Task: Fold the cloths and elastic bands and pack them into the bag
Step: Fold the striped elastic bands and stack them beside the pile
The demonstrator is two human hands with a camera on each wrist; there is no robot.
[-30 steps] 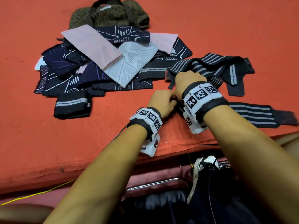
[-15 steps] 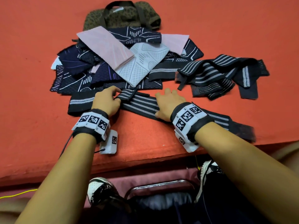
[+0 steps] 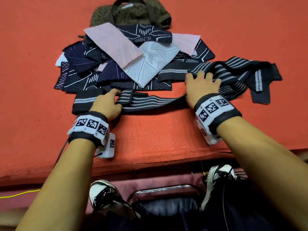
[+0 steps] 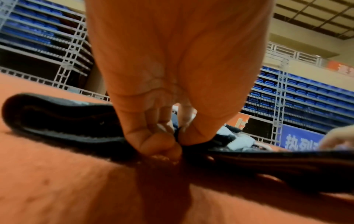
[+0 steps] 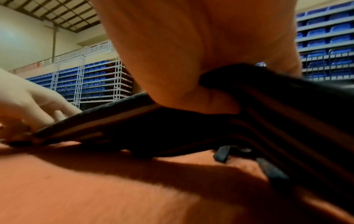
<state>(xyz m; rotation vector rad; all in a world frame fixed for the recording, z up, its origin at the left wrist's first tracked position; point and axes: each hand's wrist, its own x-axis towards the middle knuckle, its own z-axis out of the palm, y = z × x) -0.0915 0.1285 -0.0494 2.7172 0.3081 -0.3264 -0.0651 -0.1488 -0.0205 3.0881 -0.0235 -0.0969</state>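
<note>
Your left hand (image 3: 106, 105) pinches the soft, stretchy band (image 3: 150, 101); your right hand (image 3: 202, 85), fingers spread, presses its far end.

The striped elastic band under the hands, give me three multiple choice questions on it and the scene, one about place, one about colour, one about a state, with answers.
1. Where is the bag?
A. at the far side of the cloth pile
B. on the floor by the shoes
C. under the right hand

2. What colour is the table cover?
A. blue
B. orange-red
C. white

3. What is the left hand doing to the striped elastic band?
A. hovering clear of it
B. pressing it with a flat palm
C. pinching its folded end

Answers: 1 A, the head view shows it beyond the pile. 2 B, orange-red all round the cloths. 3 C, the left wrist view shows thumb and fingers closed on the band.
</note>
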